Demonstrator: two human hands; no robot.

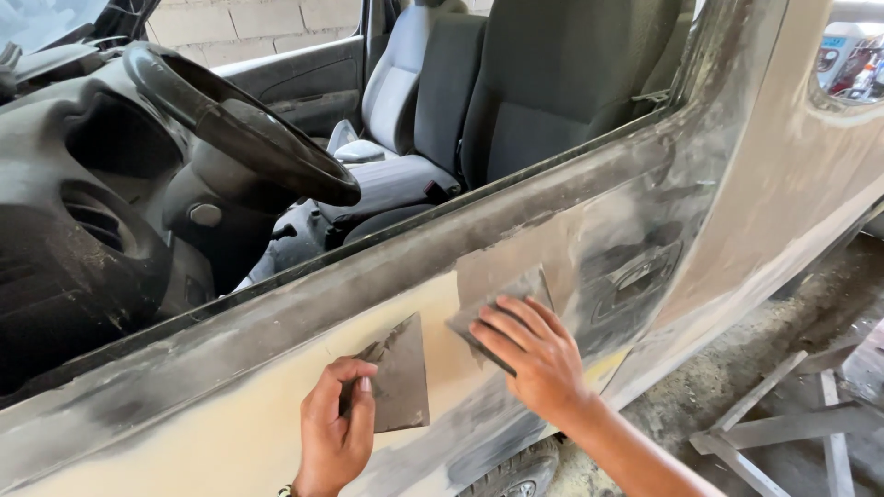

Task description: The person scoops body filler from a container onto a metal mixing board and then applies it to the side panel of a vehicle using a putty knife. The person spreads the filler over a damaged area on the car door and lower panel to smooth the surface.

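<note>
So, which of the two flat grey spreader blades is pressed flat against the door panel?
The blade under the right hand, beside the door handle recess. The left hand pinches the other blade by its edge.

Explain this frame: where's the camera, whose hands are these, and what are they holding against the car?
There is one view, from a camera worn on the person's head, looking down at their own two bare hands. No machine is involved. The surface is the outside of a car door, stripped and patchy with pale filler and grey sanded areas. Through the open window you see the steering wheel and the grey seats. The left hand pinches a flat, dark, blade-like sheet whose face lies against the panel. The right hand presses a second dark sheet flat on the door with spread fingers. To the right is a recessed door-handle area; below, rough ground with metal framing.
</note>
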